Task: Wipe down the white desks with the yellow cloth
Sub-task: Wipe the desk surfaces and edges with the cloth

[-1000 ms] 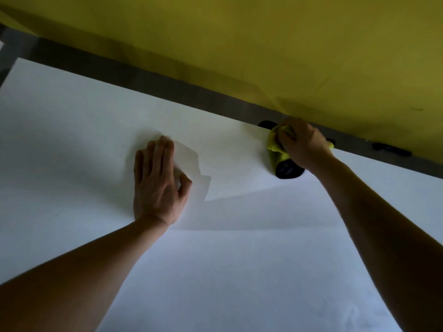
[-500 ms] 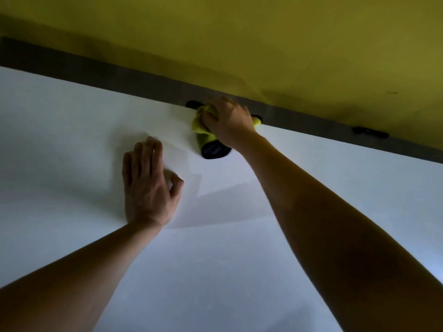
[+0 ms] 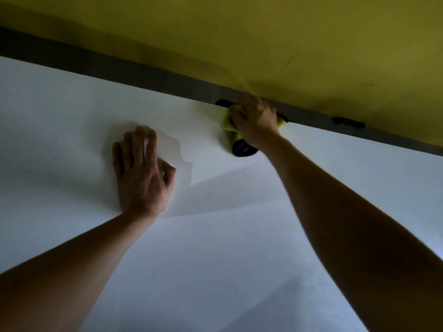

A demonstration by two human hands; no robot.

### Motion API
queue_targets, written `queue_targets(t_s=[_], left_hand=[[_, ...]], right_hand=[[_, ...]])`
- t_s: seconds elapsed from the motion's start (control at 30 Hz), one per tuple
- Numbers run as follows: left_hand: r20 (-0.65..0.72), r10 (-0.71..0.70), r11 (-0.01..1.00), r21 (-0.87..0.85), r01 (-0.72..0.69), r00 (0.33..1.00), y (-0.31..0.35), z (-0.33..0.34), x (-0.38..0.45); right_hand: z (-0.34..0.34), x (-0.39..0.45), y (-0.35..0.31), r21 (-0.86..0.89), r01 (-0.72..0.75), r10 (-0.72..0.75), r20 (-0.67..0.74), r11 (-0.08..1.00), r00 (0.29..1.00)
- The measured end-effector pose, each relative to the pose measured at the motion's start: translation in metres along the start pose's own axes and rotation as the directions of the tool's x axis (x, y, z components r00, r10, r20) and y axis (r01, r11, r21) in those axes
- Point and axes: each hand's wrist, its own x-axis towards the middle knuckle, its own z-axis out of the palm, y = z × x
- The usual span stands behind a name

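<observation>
Right hand (image 3: 257, 121) grips yellow cloth (image 3: 229, 124) at the desk's (image 3: 72, 111) far edge.
Left hand (image 3: 141, 173) lies flat, nearer, well apart.

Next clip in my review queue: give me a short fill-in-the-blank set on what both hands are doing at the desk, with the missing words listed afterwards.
1. The right hand grips the ____ cloth.
2. The left hand lies ____ on the white desk, holding nothing.
3. The cloth sits at the desk's ____ edge, beside the yellow partition.
4. A small ____ clip sits on the grey strip to the right of the cloth.

Missing words: yellow; flat; far; black
</observation>
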Motion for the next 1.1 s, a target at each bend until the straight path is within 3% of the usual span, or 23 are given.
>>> queue_targets(t_s=[0.2,0.37,0.53,0.67,0.87,0.97,1.1], left_hand=[[-0.023,0.005,1.0,0.006,-0.005,1.0,0.001,-0.001,0.001],[-0.036,0.251,0.968,-0.001,-0.251,0.967,0.002,-0.001,-0.004],[-0.025,0.215,0.975,-0.056,-0.216,0.976,0.045,0.001,-0.015],[0.02,0.23,0.967,-0.115,-0.226,0.973,0.117,0.015,-0.036],[0.088,0.259,0.961,-0.119,-0.248,0.962,0.228,0.036,-0.049],[0.096,0.204,0.979,-0.043,-0.201,0.974,0.24,0.044,-0.053],[0.077,0.184,0.983,-0.036,-0.182,0.98,0.24,0.049,-0.052]], right_hand=[[0.04,0.009,-0.088,-0.094,0.205,-0.207,-0.015,0.974,0.978],[0.044,0.015,-0.081,-0.053,0.28,-0.285,-0.123,0.958,0.951],[0.039,0.018,-0.07,-0.002,0.302,-0.299,-0.148,0.953,0.943],[0.019,0.007,-0.011,0.02,0.278,-0.27,-0.174,0.96,0.947],[-0.032,-0.022,0.135,-0.006,0.165,-0.163,-0.22,0.986,0.962],[-0.054,-0.03,0.189,-0.037,0.123,-0.128,-0.213,0.992,0.969],[-0.061,-0.031,0.202,-0.043,0.099,-0.105,-0.211,0.994,0.972]])
